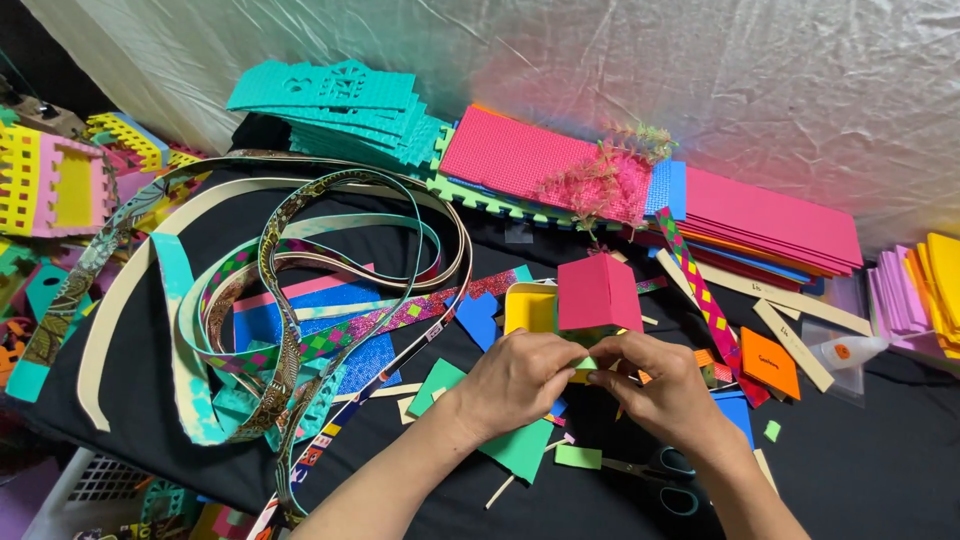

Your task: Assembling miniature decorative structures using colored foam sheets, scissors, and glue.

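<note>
My left hand (515, 380) and my right hand (665, 390) meet at the middle of a black table. Together they pinch a small green foam piece (590, 362) at the base of a little foam house (585, 300). The house has a pink roof and yellow walls and stands just beyond my fingers. Loose green foam pieces (520, 440) lie under my left wrist. Black-handled scissors (665, 480) rest beneath my right wrist.
Coiled patterned foam strips (300, 290) cover the left of the black cloth (880, 450). Teal mats (340, 105), pink mats (540, 160) and pink sheets (770, 215) are stacked at the back. A glue bottle (845, 350), an orange square (768, 362) and cream strips (790, 345) lie right.
</note>
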